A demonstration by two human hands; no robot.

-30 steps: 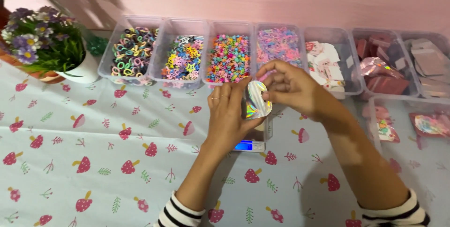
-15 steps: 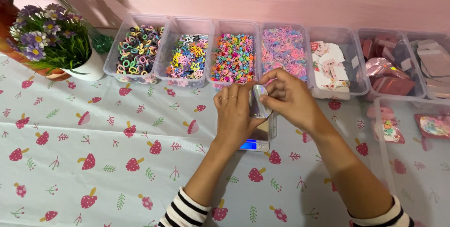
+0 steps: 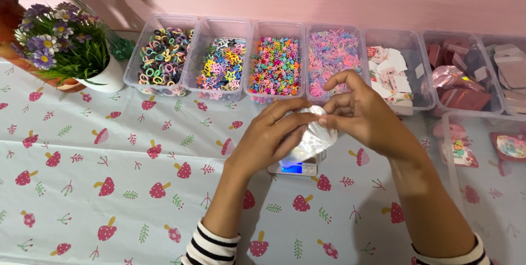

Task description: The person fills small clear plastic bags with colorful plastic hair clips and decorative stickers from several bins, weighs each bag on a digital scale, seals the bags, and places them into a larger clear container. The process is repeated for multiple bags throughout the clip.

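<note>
My left hand [image 3: 268, 139] and my right hand [image 3: 361, 114] both grip a small shiny holographic pouch [image 3: 312, 139], held just above a small digital scale [image 3: 298, 167] with a lit blue display. The left hand holds the pouch's left side; the right hand's fingers pinch its top edge. Both sleeves are black-and-white striped. The pouch hides most of the scale's platform.
A row of clear plastic bins lines the far edge: coloured rings [image 3: 163, 54], star shapes [image 3: 223, 63], mixed bright beads [image 3: 275, 65], pink pieces [image 3: 333, 57], paper cards [image 3: 390, 73], pink pouches [image 3: 457, 81]. A potted flower plant [image 3: 66, 46] stands far left. A mushroom-print tablecloth [image 3: 109, 183] covers the table.
The pouch has turned from edge-on to show its shiny face, and both hands have sunk slightly toward the scale. The right fingers have shifted to its top edge.
</note>
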